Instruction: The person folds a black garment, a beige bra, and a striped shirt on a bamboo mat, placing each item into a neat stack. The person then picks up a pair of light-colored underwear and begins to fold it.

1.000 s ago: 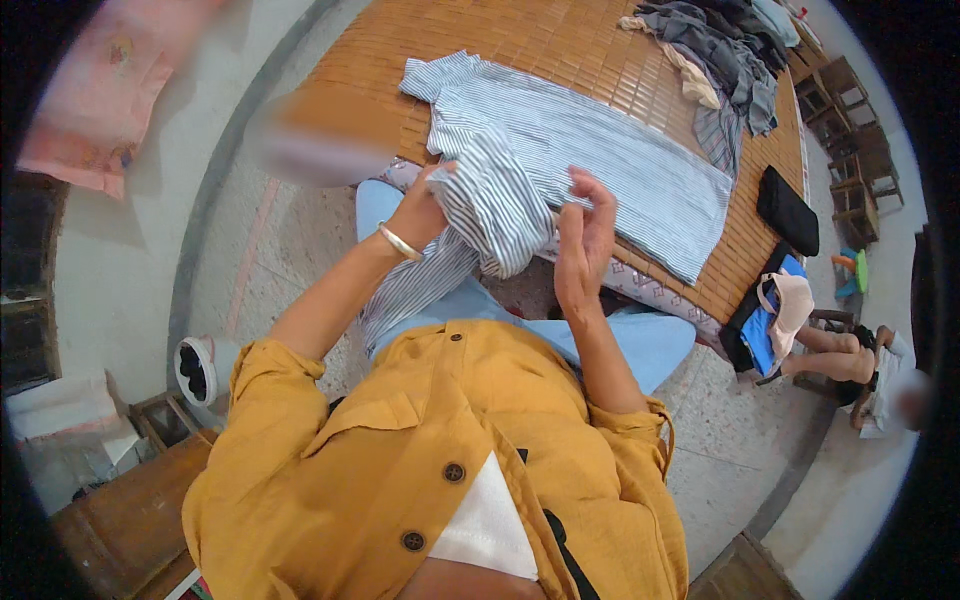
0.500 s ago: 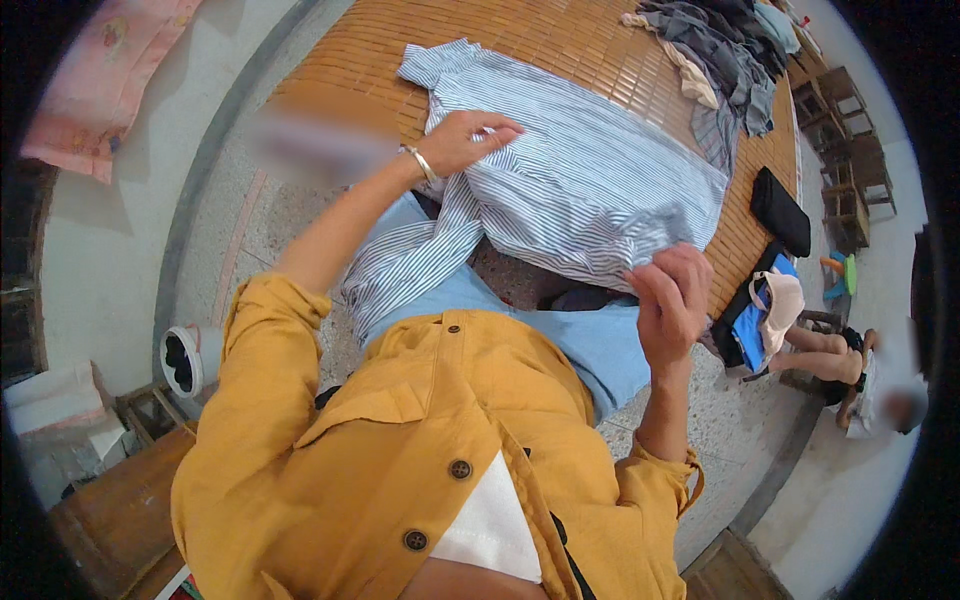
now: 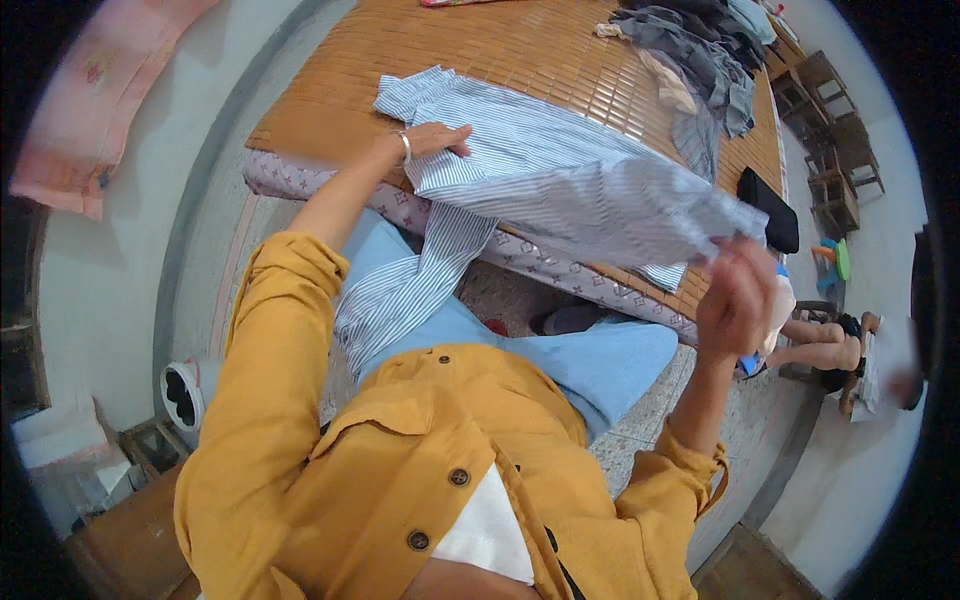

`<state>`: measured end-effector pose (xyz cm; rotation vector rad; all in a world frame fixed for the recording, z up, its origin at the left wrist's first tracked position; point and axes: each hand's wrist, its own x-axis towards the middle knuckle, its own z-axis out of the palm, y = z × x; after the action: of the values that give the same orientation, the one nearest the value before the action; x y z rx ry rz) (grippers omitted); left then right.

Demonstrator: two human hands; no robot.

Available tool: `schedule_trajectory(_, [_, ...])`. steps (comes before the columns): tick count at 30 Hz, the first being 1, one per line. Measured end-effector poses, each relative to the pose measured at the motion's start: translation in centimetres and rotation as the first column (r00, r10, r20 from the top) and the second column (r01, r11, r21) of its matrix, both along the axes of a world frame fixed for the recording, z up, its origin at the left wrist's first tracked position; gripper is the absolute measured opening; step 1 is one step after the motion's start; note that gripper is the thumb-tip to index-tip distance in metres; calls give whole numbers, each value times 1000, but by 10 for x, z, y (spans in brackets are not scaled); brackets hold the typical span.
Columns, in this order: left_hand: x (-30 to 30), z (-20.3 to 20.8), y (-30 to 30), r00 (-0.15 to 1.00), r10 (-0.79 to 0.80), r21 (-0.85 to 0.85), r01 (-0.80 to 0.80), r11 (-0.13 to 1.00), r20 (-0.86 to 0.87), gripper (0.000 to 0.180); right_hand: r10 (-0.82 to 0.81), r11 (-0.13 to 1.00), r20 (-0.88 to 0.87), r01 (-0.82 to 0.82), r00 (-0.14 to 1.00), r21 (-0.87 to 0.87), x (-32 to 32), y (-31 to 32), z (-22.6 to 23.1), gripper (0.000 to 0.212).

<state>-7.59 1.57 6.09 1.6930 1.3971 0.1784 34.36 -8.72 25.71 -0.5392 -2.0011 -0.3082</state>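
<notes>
A blue-and-white striped shirt (image 3: 540, 135) lies spread on the bed's woven mat, one sleeve (image 3: 385, 315) hanging over the near edge onto my lap. My left hand (image 3: 435, 142) rests on the shirt near its collar end, fingers stretched out and nothing visibly gripped. At the opposite end my right hand (image 3: 738, 295) pinches the shirt's hem, blurred by motion. It holds the near side raised, so that this layer stretches slantwise above the rest of the shirt. A strip of the lower layer shows on the mat below it.
The bed's brown mat (image 3: 520, 40) lies over a patterned mattress (image 3: 540, 258). Dark clothes (image 3: 690, 50) are heaped at the far right, with a black folded item (image 3: 768, 210) nearer. Wooden stools (image 3: 835, 195) stand beyond. A seated person (image 3: 880, 350) is at right.
My right hand has moved right and lifted the shirt's near side off the mat. The left hand has shifted slightly left and lowered onto the fabric.
</notes>
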Motion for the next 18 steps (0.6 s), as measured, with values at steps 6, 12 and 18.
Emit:
schedule_trajectory(6, [2,-1,1,964,190,-174,-158,972,184,60,-329,842,126,351,936,-409,85,114,-98,11])
schedule_trajectory(12, [-12,-7,-6,983,-181,218,181,959,-17,65,-390,339,283,422,876,-841,101,112,-194,36])
schedule_trajectory(18, [-11,-8,-1,989,-36,79,25,997,143,35,-555,339,272,512,786,-789,90,132,-200,50])
